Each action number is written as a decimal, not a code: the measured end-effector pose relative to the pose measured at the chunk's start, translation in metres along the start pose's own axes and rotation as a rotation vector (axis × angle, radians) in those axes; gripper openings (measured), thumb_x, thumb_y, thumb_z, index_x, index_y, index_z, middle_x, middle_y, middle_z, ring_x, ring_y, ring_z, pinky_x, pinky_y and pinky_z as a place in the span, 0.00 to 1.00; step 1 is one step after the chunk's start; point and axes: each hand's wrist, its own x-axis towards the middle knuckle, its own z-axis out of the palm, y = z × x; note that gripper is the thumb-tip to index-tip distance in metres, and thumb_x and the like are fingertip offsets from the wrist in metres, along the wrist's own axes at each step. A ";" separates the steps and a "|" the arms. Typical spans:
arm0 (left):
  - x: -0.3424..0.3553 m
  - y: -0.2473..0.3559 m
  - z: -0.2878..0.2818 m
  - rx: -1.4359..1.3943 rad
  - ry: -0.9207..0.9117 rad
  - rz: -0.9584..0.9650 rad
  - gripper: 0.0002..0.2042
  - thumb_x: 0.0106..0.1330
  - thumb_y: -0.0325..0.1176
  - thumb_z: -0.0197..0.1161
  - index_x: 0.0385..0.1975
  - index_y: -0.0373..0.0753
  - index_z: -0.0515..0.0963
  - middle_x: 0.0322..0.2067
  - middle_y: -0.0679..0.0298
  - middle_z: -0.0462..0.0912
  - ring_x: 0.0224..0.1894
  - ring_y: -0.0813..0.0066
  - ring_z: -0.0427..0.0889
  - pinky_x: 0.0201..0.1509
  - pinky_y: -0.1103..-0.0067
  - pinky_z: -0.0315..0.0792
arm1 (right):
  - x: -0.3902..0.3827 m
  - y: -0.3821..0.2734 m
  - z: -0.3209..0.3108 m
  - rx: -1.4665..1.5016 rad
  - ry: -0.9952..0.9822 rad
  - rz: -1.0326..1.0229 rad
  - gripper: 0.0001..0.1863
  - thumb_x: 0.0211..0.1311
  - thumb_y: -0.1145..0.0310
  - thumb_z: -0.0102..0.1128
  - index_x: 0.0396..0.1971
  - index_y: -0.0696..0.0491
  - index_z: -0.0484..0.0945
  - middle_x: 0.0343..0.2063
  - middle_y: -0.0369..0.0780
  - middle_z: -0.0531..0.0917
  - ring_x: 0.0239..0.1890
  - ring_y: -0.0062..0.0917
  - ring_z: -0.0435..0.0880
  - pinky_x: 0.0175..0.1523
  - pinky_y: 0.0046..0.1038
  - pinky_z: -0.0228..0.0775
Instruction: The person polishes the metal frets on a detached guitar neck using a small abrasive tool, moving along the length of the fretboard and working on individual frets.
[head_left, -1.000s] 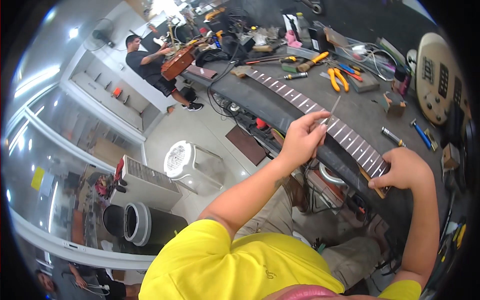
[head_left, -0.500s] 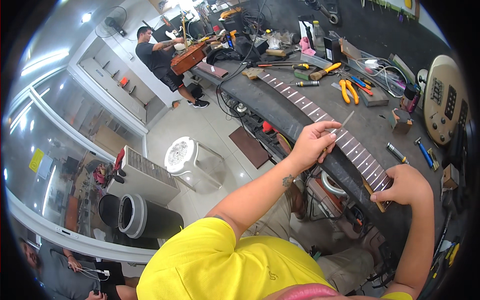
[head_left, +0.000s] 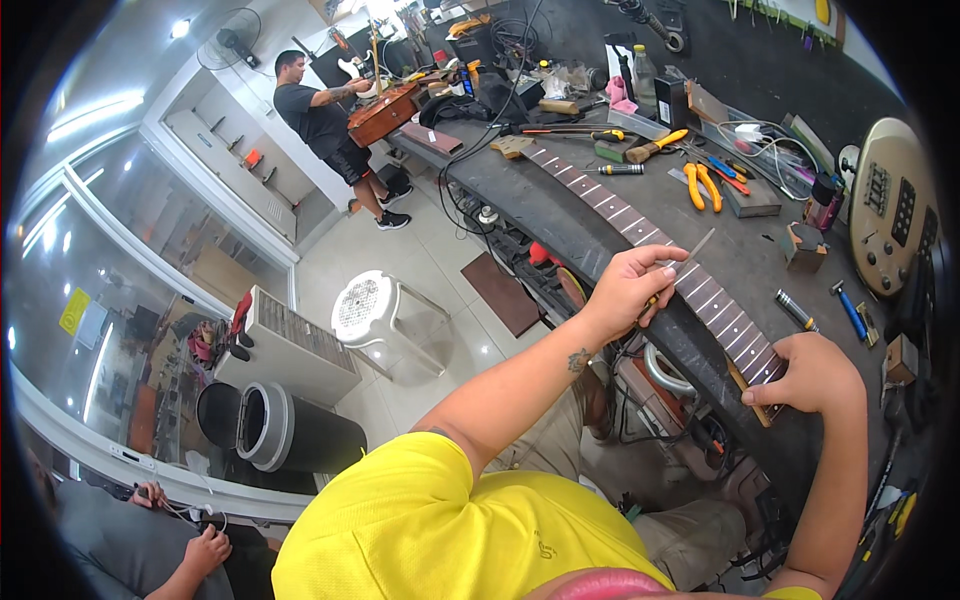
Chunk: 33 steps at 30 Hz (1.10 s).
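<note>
Dark and cluttered, the worktop (head_left: 745, 262) carries orange-handled pliers (head_left: 702, 187) and a paintbrush (head_left: 658, 147), with the guitar neck (head_left: 620, 215) lying along its near edge, playing side up. Now the slim metal tool (head_left: 698, 245), pinched in the left hand's (head_left: 630, 290) fingers, has tipped from a steeper stance to a slant over the neck, though whether it touches, I can't tell! Meanwhile the right hand (head_left: 820, 370) stays clamped on the end away from the headstock (head_left: 512, 147), thumb at the near edge, other fingers mostly hidden, apparently steadying it.
</note>
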 end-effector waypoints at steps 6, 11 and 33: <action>0.001 -0.003 -0.002 -0.032 -0.002 -0.004 0.19 0.83 0.27 0.59 0.69 0.30 0.78 0.26 0.63 0.83 0.15 0.84 0.70 0.20 0.84 0.63 | 0.000 0.000 0.000 0.001 0.008 -0.008 0.39 0.35 0.37 0.90 0.34 0.60 0.93 0.27 0.49 0.90 0.33 0.41 0.92 0.42 0.39 0.81; 0.002 -0.003 -0.002 -0.048 -0.003 0.001 0.18 0.84 0.27 0.57 0.69 0.30 0.79 0.26 0.62 0.83 0.15 0.83 0.70 0.20 0.84 0.63 | 0.001 0.000 0.000 -0.034 0.009 -0.002 0.39 0.34 0.38 0.90 0.34 0.60 0.92 0.27 0.49 0.90 0.32 0.41 0.92 0.42 0.39 0.80; 0.000 -0.002 -0.001 -0.033 -0.002 -0.015 0.20 0.81 0.26 0.61 0.70 0.29 0.78 0.27 0.63 0.82 0.18 0.84 0.72 0.20 0.84 0.64 | 0.000 0.001 0.001 0.009 -0.002 -0.008 0.39 0.35 0.38 0.89 0.35 0.59 0.93 0.27 0.49 0.90 0.33 0.41 0.92 0.43 0.40 0.81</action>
